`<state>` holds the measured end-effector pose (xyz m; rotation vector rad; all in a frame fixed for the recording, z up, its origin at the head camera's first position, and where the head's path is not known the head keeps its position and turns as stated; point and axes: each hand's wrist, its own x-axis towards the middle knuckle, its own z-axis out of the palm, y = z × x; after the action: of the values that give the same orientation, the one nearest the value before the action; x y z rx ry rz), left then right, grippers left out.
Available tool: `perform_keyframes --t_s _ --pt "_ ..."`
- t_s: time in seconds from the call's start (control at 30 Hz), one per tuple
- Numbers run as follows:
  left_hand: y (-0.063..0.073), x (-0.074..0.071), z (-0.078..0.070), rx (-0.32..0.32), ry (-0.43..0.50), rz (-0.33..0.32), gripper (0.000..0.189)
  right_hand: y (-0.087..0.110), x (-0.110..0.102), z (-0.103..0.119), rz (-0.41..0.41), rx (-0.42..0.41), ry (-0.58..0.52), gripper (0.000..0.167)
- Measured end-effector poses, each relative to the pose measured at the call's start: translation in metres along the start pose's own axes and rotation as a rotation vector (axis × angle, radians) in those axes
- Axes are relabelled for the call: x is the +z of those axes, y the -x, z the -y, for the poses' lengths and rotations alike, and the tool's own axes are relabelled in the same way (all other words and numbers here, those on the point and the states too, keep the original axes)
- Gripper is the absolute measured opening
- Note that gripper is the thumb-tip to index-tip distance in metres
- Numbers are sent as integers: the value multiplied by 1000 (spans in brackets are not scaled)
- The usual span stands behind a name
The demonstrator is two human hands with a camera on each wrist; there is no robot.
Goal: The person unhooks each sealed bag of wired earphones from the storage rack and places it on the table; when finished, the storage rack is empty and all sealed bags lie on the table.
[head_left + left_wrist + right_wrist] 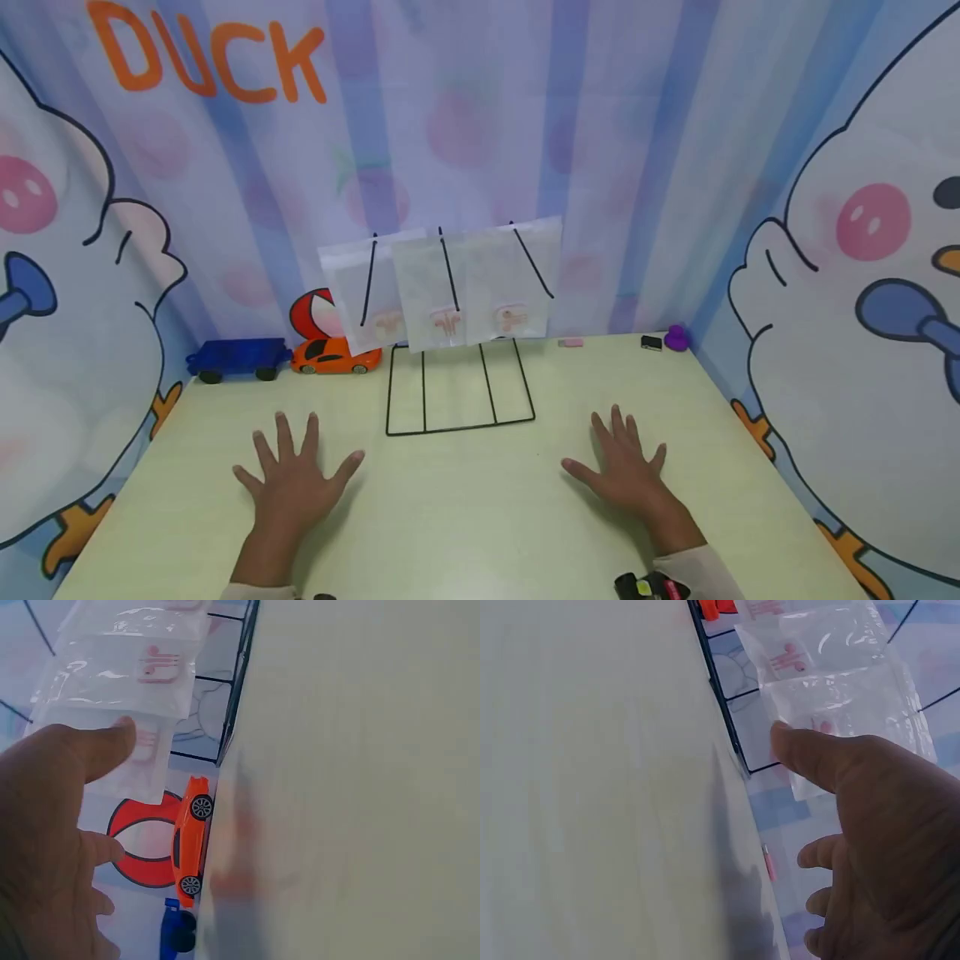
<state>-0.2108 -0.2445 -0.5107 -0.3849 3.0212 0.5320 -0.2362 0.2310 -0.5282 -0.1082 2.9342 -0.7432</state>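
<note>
Left hand (294, 490) and right hand (628, 477), fingers spread and empty, flank the wire rack (423, 392) at its near side, left slightly nearer; three bags (423, 283) hang at its back

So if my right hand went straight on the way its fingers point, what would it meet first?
Probably the small pink rectangular block near the back edge of the pale yellow table, though how high your right hand sits is unclear.

Looks like a tabletop booth: pale tbl (465, 500) w/ cartoon-print backdrop (630, 167) on 3 sides, orange DUCK lettering (220, 60) incl.
</note>
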Motion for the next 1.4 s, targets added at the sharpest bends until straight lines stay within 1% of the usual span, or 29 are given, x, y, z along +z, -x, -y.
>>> perform_keyframes --t_s 0.17,0.23,0.3,0.4,0.57,0.67,0.83,0.97,1.1,1.17,1.27,1.4 --pt "-12 -11 -6 57 27 -30 114 -18 5 8 40 -56 -73 103" --pt "-20 -14 -8 76 50 -31 110 -29 7 8 49 -72 -99 100" --pt "-28 -16 -9 98 73 -33 107 -39 10 10 40 -83 -127 97" --pt "-42 -16 -8 129 119 -44 103 -48 13 13 33 -88 -168 93" --pt "-64 -19 -4 150 223 -71 100 -59 18 24 29 -114 -204 87" --pt "-76 -21 -6 157 301 -63 99 -67 18 30 21 -128 -214 85" --pt "-92 -20 -14 217 450 -34 92 -75 20 35 5 -116 -208 79" --pt "-103 -19 -24 212 552 -19 81 -80 24 38 10 -112 -197 75" --pt "-113 -19 -32 208 617 -30 74 -87 25 42 4 -105 -186 73" --pt "-116 -19 -33 218 628 -51 71 -91 26 43 -5 -108 -179 73" --pt "-118 -19 -31 224 639 -68 67 -95 28 43 7 -110 -158 73" --pt "-121 -17 -27 214 656 -44 65 -96 32 42 18 -97 -112 71"
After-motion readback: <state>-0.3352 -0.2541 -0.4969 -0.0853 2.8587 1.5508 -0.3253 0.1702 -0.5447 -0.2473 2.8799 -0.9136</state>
